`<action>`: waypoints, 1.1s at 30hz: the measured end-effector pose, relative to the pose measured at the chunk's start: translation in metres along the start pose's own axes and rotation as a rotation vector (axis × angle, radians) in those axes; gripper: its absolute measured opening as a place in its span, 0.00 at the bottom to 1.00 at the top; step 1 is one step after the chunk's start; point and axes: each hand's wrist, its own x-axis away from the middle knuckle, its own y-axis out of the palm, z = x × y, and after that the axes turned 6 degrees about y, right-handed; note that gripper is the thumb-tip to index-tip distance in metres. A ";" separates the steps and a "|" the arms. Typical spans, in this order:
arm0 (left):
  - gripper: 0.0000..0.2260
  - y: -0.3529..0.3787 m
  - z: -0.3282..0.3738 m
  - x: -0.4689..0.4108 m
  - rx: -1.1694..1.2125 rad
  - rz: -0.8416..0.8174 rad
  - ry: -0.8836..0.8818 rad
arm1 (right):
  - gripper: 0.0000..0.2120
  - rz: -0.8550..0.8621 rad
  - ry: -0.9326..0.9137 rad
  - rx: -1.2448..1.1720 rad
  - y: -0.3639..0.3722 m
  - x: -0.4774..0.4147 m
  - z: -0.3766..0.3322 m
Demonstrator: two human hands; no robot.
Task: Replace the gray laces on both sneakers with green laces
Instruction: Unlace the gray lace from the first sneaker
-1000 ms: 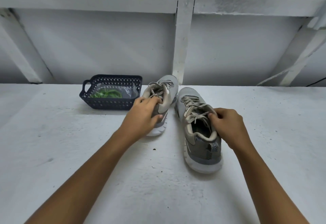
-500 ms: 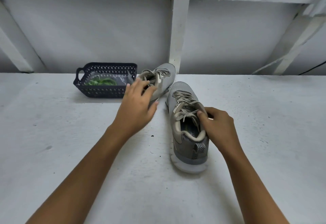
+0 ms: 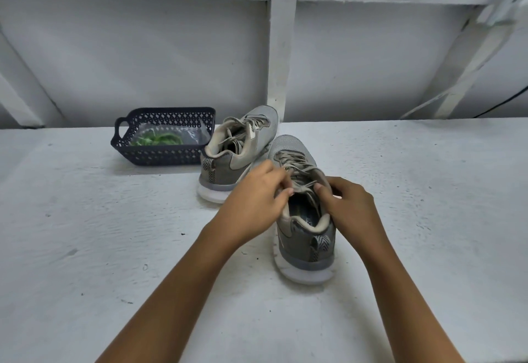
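Observation:
Two grey sneakers with grey laces stand on a white surface. The near sneaker (image 3: 305,242) points away from me, heel toward me. My left hand (image 3: 257,205) and my right hand (image 3: 348,208) sit on either side of its opening, and both pinch the grey lace (image 3: 303,188) at the top eyelets. The far sneaker (image 3: 237,151) leans to the right just behind, with nothing touching it. Green laces (image 3: 160,139) lie in a clear bag inside a dark blue basket (image 3: 168,156) at the back left.
A white wall with a vertical white post (image 3: 281,48) rises right behind the sneakers. Diagonal white braces stand at the far left and far right. The white table surface (image 3: 85,248) spreads wide on both sides of my arms.
My left hand has let go of the far sneaker and come right onto the near sneaker's lace. The far sneaker now leans by itself. My right hand stays on the lace.

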 end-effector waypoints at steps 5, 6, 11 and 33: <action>0.08 -0.004 0.006 0.005 -0.147 0.015 0.051 | 0.12 0.000 -0.007 0.000 0.000 -0.001 0.001; 0.09 -0.004 0.007 0.005 -0.196 0.015 0.057 | 0.12 -0.001 -0.006 -0.001 0.000 0.000 0.001; 0.09 -0.008 0.001 0.003 -0.214 0.022 0.076 | 0.11 -0.008 0.001 -0.014 0.000 -0.001 0.003; 0.05 -0.037 -0.006 0.022 1.103 0.372 -0.230 | 0.16 0.037 -0.389 0.226 -0.002 -0.011 -0.007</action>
